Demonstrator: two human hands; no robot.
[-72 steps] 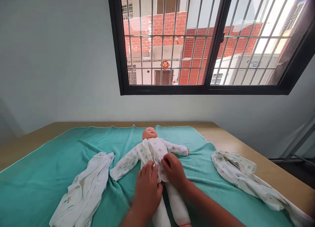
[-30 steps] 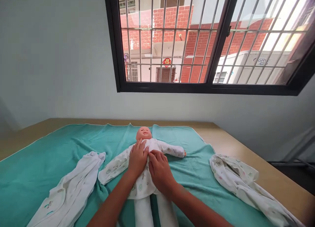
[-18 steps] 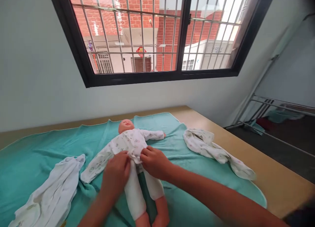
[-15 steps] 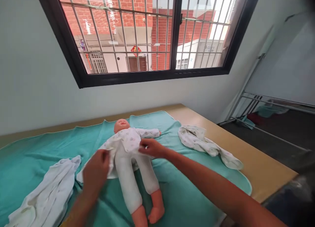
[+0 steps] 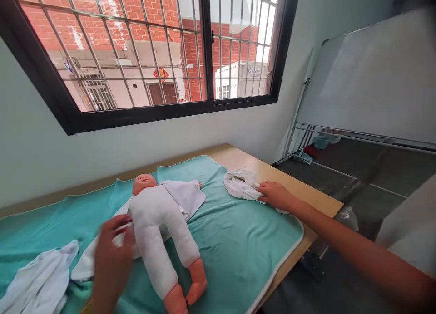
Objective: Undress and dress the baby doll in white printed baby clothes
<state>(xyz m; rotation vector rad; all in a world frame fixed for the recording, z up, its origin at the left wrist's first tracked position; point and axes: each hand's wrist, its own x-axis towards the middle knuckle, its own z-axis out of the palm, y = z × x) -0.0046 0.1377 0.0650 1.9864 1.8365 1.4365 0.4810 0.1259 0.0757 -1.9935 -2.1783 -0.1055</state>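
Observation:
A baby doll (image 5: pixel 153 214) in a white bodysuit and leggings lies on its back on a teal cloth (image 5: pixel 235 241). Beneath it a white baby shirt (image 5: pixel 187 198) is spread, its front flaps turned outward to both sides. My left hand (image 5: pixel 114 255), somewhat blurred, is beside the doll's hip over the shirt's left flap; thumb and fingers are apart. On the right, my right hand (image 5: pixel 277 196) has its fingers bent over a crumpled patterned baby garment (image 5: pixel 240 184), covering part of it.
Another white garment (image 5: pixel 41 275) lies crumpled at the lower left. The wooden table's edge (image 5: pixel 316 200) runs along the right. Behind are a barred window (image 5: pixel 153 60) and a whiteboard on a metal stand (image 5: pixel 371 82).
The view has turned right. Both hands have let go of the shirt's front, which now lies opened out. My right hand has moved right onto the patterned garment.

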